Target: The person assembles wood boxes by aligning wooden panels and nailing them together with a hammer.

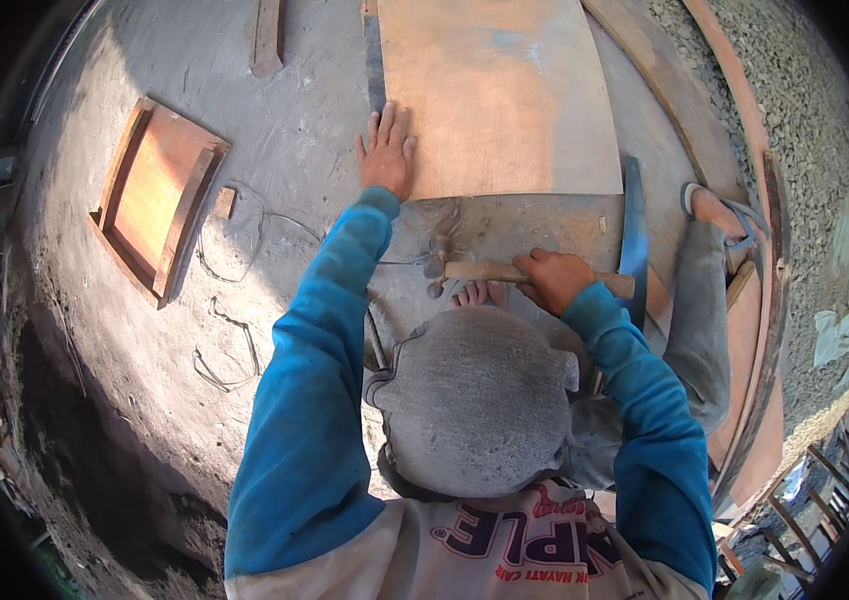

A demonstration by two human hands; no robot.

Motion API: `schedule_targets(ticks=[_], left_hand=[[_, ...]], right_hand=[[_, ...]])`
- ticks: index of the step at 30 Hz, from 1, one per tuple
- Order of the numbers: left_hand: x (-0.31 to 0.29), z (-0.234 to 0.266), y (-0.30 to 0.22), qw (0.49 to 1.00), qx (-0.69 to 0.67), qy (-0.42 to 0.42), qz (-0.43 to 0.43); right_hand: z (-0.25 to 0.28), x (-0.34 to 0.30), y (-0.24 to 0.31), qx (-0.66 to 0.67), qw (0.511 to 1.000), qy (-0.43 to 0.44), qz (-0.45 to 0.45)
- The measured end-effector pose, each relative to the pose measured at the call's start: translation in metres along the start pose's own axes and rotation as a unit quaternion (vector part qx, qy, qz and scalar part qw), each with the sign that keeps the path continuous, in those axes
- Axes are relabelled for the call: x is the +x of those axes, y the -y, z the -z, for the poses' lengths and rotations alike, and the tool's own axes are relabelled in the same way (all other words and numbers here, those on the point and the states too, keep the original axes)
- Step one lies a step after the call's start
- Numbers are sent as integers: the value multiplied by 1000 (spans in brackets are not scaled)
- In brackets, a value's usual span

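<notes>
Hammer: a claw hammer [505, 272] with a wooden handle lay level just below the near edge of the plywood sheet, its metal head pointing to the person's left.
Right hand: the right hand [553, 280] gripped the hammer handle about midway, fingers [535, 262] curled fully round it, the butt end sticking out past the hand on the right.
Left hand: the left hand [386, 152] lay flat and spread on the near left corner of the plywood sheet, fingers stretched out, grasping nothing.
Plywood sheet: a large reddish-brown plywood sheet [505, 90] lay on the concrete floor [295, 150], running away from the person.
Blue strip: a dark blue strip [634, 230] stood just right of the sheet's near right corner, partly behind the hammer's butt end.
Feet: bare toes [477, 293] showed just below the hammer; a foot in a sandal [717, 212] rested well right of the sheet.
Wooden frame: a shallow rectangular wooden frame [157, 195] lay well left of the sheet, with a small wood block [225, 203] just beside its right edge.
Wire: loose bits of wire [230, 350] lay on the floor, below the frame.
Gravel: gravel [795, 100] covered the ground far right of the sheet, beyond long planks [665, 80].
</notes>
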State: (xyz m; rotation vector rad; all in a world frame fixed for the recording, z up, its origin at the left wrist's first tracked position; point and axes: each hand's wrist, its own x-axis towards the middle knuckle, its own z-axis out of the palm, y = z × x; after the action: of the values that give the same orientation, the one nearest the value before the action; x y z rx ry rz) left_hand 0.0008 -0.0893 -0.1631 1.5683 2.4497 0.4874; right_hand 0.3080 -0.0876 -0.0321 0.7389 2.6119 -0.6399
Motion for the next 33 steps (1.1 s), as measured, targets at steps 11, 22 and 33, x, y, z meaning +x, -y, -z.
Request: schedule_targets(ticks=[11,22,33], left_hand=[[8,-15,-5,994,75,-73,-43],[40,-41,44,950,285,-68,-105],[-1,-7,-10,950,279,51,-128]], right_hand=[[-109,-58,-28,160,950,-183,-195],[-69,-256,-21,391,730,-514,-223],[-219,-557,-34,382,371,-590,-607]])
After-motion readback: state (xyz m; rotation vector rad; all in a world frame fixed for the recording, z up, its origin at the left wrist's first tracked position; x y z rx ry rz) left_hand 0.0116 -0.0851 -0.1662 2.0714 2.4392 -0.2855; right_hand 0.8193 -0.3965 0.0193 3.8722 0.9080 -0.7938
